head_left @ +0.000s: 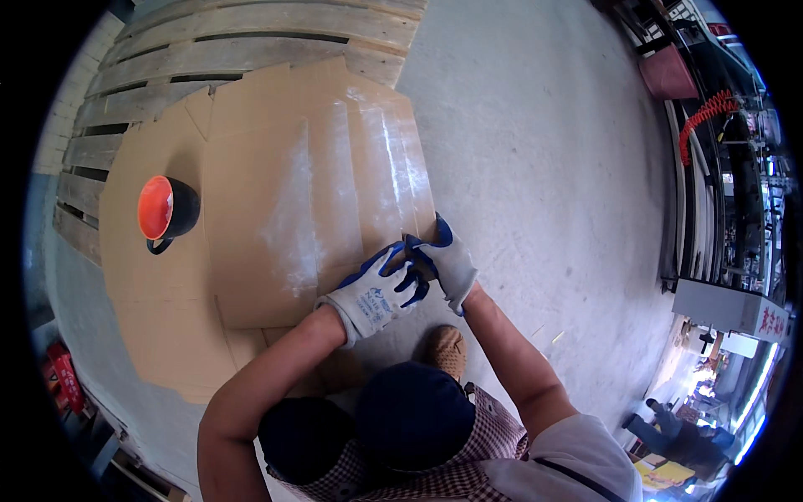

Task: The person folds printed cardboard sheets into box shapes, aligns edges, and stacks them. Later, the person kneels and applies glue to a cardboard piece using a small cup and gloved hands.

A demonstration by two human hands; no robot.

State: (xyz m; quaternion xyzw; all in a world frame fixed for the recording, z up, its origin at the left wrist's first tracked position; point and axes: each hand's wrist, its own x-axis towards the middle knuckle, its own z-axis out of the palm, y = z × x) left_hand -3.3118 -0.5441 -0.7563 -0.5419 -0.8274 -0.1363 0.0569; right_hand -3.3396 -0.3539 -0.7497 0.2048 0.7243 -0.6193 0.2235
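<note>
A large brown cardboard sheet (251, 184), creased and marked with white powdery smears, lies over a wooden pallet (259, 42). At its near right corner my two hands meet, both in white gloves with blue palms. My left hand (376, 289) curls its fingers at the cardboard's edge. Against it, my right hand (452, 263) is closed on the corner, with its thumb side toward the left fingers. The fingertips partly hide each other and the edge between them. A black bucket-like cup (171, 209) with an orange inside and a handle lies tilted on the cardboard's left part.
Grey concrete floor (535, 167) stretches to the right. Beyond it stand a machine bench with a coiled red hose (703, 117), a reddish bucket (667, 74) and a grey box (728, 309). Another person (686, 435) is at the lower right. Red items (63, 376) sit at far left.
</note>
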